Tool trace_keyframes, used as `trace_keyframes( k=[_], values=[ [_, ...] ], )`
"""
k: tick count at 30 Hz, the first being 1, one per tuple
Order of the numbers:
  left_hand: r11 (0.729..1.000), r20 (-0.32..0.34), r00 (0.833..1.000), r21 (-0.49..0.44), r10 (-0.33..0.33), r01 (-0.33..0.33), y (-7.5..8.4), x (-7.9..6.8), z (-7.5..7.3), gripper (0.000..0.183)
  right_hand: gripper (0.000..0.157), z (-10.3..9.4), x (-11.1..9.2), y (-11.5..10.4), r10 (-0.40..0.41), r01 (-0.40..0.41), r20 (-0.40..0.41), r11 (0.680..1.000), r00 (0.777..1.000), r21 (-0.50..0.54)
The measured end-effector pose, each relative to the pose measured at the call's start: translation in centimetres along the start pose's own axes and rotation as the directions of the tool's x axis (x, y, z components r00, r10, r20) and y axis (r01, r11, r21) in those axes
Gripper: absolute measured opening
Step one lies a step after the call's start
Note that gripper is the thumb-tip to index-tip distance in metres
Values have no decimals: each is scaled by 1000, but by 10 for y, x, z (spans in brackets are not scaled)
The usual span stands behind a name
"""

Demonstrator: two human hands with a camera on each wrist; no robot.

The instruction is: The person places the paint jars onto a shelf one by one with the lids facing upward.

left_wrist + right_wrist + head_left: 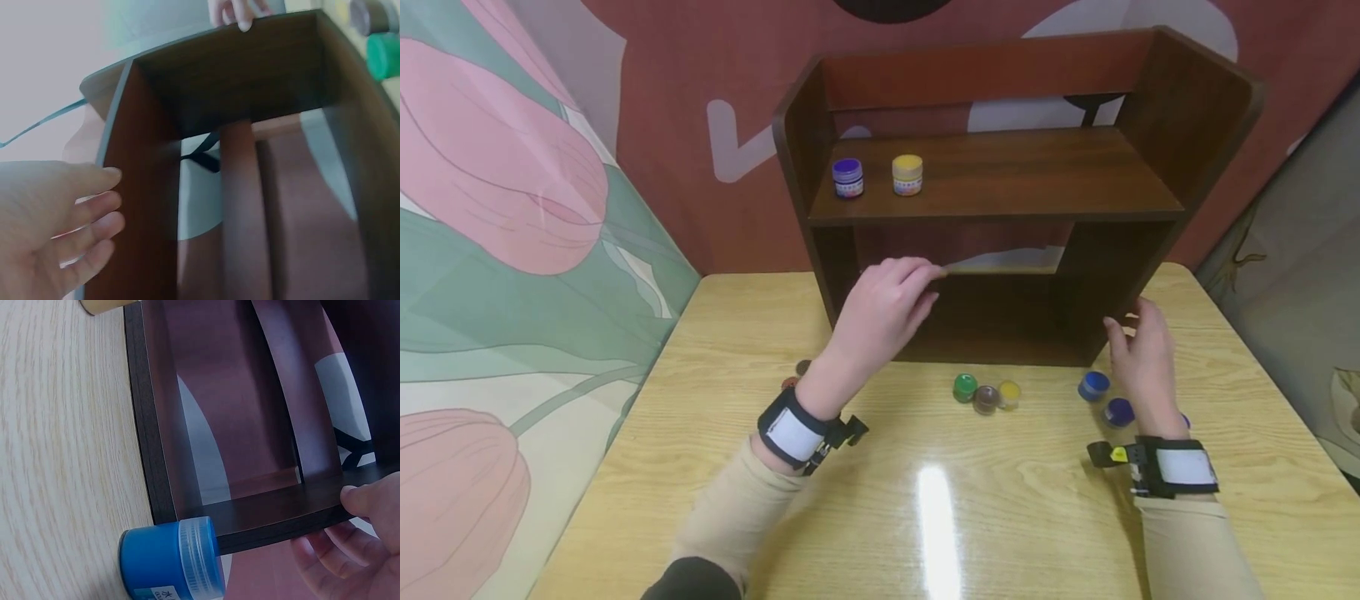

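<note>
"Head view: where is the dark-brown shelf unit [1011, 218]?"

"Upright on the wood-grain table [1030, 508], with a purple-lidded paint jar [847, 178] and a yellow-lidded paint jar [907, 175] on its upper board [1030, 171]."

"And the left hand [887, 302]?"

"Before the lower compartment, holding nothing, fingers loosely bent. I can't tell whether they touch that board's front edge."

"What about the right hand [1146, 358]?"

"Pinching the front edge of the right side panel [275, 534], thumb on one side, fingers on the other. A blue paint jar [1093, 386] and a dark-blue paint jar [1119, 412] stand near it."

"Anything between the hands?"

"A green paint jar [966, 387], a brown paint jar [987, 400] and a yellow paint jar [1009, 394], clustered on the table in front of the unit."
</note>
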State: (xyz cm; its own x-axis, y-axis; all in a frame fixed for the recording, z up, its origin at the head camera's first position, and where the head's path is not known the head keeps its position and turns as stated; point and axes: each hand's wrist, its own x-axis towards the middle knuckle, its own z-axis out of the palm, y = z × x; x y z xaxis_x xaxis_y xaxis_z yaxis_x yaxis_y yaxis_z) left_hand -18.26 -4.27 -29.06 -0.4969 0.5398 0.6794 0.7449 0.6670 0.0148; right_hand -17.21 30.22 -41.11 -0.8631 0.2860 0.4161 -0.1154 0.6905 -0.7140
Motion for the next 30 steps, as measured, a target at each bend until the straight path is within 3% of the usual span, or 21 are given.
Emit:
trace_keyframes(
  k=[4, 10, 15, 22, 30],
  values=[
    [1000, 147, 989, -15, 9, -6, 4, -13, 16, 28, 46, 0, 0, -1, 7, -7, -2, 1000, 1000, -5],
    [1000, 316, 949, -18, -1, 7, 12, -30, 40, 35, 48, 0, 0, 0, 27, -27, 11, 1000, 1000, -9],
    [999, 398, 917, -20, -19, 29, 17, -40, 56, 43, 47, 0, 1, 0, 20, -20, 7, 1000, 1000, -12],
    [992, 496, 866, -56, -68, 110, 24, -54, 74, 52, 47, 1, 1, -2, 5, -5, -2, 1000, 1000, -6],
    [984, 543, 836, -93, -75, 149, 32, -64, 93, 58, 45, 2, 1, -1, -10, 10, -23, 1000, 1000, 0]
  ],
)
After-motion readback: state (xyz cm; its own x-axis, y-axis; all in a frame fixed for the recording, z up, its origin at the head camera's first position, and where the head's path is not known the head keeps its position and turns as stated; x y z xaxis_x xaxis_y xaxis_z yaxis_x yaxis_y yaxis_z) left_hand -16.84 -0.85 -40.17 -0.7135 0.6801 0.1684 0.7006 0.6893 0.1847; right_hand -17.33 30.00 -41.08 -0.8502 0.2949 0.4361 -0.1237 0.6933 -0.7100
